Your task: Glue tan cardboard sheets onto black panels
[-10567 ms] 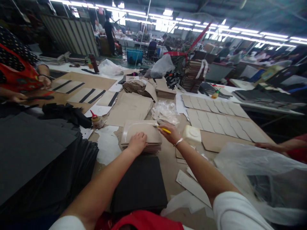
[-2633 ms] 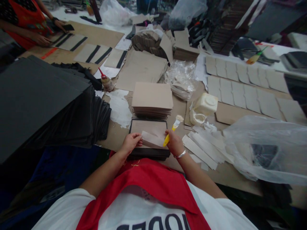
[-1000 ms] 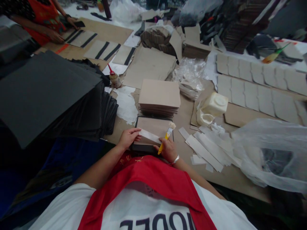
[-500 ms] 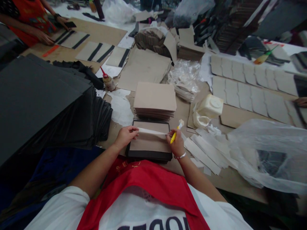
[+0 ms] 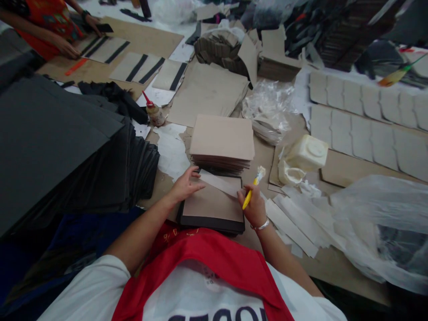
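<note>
A beige board [image 5: 211, 206] with black edging lies on a dark stack in front of me. Across its upper part slants a narrow white paper strip [image 5: 219, 183]. My left hand [image 5: 184, 185] is by the strip's left end, thumb and fingers apart. At the strip's other end, my right hand [image 5: 254, 207] pinches its corner while also gripping a yellow-handled brush [image 5: 249, 196], bristles up and coated with something whitish. Just beyond the board stands a stack of beige cardboard sheets [image 5: 222, 137].
Black sheets [image 5: 60, 142] are piled on my left. A red-tipped bottle [image 5: 154, 111] stands behind. Right of me are a cut-open plastic jug [image 5: 306, 154], loose paper strips [image 5: 292, 223] and a plastic bag [image 5: 377, 223]. A co-worker's hands [image 5: 68, 47] handle black-striped boards at the far left.
The strip's left end has left my left hand's pinch, and those fingers have spread. The strip now tilts down to the right. My right hand keeps the brush.
</note>
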A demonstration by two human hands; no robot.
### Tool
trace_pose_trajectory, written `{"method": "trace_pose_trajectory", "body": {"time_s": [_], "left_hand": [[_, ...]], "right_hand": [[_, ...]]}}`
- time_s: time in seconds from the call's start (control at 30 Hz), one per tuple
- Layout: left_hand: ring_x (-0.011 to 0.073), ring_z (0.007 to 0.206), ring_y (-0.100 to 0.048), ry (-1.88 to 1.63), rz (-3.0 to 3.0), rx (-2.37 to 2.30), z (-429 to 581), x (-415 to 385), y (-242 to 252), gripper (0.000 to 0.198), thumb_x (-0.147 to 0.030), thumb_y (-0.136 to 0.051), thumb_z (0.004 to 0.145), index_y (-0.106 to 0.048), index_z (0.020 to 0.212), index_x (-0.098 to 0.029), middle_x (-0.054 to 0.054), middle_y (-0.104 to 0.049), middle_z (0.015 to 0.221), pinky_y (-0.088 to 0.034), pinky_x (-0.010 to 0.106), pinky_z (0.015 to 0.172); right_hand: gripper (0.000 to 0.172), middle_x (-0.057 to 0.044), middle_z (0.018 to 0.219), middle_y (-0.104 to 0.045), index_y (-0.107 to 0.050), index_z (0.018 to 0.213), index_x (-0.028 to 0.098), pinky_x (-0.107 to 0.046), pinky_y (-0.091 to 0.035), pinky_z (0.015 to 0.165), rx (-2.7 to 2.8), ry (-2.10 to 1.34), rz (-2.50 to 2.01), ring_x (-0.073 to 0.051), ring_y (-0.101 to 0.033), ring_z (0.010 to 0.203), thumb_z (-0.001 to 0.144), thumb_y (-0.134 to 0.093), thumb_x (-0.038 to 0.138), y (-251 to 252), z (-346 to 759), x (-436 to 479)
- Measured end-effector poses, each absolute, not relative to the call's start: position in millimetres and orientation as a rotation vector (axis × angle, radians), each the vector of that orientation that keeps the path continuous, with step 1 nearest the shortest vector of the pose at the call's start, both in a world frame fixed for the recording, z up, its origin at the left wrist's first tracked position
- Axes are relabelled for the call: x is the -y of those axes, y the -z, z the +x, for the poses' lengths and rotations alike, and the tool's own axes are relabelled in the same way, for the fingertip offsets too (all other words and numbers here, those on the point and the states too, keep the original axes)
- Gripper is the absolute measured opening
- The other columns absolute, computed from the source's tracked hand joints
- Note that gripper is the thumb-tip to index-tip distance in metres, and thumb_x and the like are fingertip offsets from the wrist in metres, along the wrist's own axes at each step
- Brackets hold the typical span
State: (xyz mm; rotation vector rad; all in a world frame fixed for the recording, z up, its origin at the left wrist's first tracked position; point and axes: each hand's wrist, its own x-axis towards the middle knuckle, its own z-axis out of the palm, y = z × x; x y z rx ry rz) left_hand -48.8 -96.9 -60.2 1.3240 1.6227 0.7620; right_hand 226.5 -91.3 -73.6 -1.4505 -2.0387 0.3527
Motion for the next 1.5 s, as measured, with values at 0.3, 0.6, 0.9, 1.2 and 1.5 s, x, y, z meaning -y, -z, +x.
{"method": "trace_pose_trajectory", "body": {"time_s": [0.3, 0.6, 0.9, 1.2, 1.5], "left_hand": [[0.0189, 0.087, -0.058, -0.32, 1.717, -1.837, -51, 49, 61, 0.035, -0.033, -0.067, 0.07, -0.068, 0.101, -0.017, 0.007, -0.06, 0.097, -0.045, 0.028, 0.081], [0.0176, 0.085, -0.056, -0.488, 1.897, -1.84, -39, 62, 69, 0.019, -0.024, -0.054, 0.079, -0.072, 0.085, -0.018, 0.006, -0.059, 0.091, -0.046, 0.028, 0.078], [0.0128, 0.066, -0.051, -0.7, 1.456, -1.829, -56, 90, 68, 0.011, -0.026, -0.052, 0.075, -0.054, 0.067, -0.018, -0.002, -0.055, 0.067, -0.041, 0.024, 0.064], [0.0117, 0.056, -0.049, -0.546, 1.267, -1.933, -63, 81, 69, 0.017, -0.032, -0.053, 0.069, -0.057, 0.063, -0.016, -0.003, -0.054, 0.056, -0.036, 0.023, 0.054], [0.0126, 0.057, -0.053, -0.451, 1.264, -1.983, -69, 69, 73, 0.017, -0.031, -0.057, 0.067, -0.06, 0.059, -0.016, -0.002, -0.057, 0.055, -0.036, 0.022, 0.056]], "right_hand": [[0.015, -0.002, 0.071, -0.06, -0.05, 0.096, 0.02, -0.028, -0.046, 0.062, 2.211, 0.002, -1.122, -0.016, -0.056, 0.066, 0.083, -0.056, 0.023, 69, 236, 104], [0.02, -0.003, 0.083, -0.064, -0.049, 0.099, 0.022, -0.029, -0.047, 0.07, 2.207, -0.029, -1.029, -0.015, -0.059, 0.074, 0.082, -0.057, 0.016, 75, 235, 116], [0.03, -0.005, 0.078, -0.061, -0.048, 0.101, 0.017, -0.028, -0.046, 0.059, 1.818, -0.287, -1.65, -0.017, -0.059, 0.065, 0.085, -0.05, 0.042, 88, 218, 92], [0.034, -0.006, 0.076, -0.064, -0.047, 0.106, 0.015, -0.03, -0.043, 0.058, 1.819, -0.417, -1.739, -0.019, -0.058, 0.063, 0.082, -0.051, 0.039, 101, 205, 62], [0.035, -0.007, 0.078, -0.064, -0.049, 0.106, 0.015, -0.029, -0.042, 0.058, 1.87, -0.353, -1.79, -0.019, -0.058, 0.063, 0.081, -0.051, 0.039, 107, 203, 60]]}}
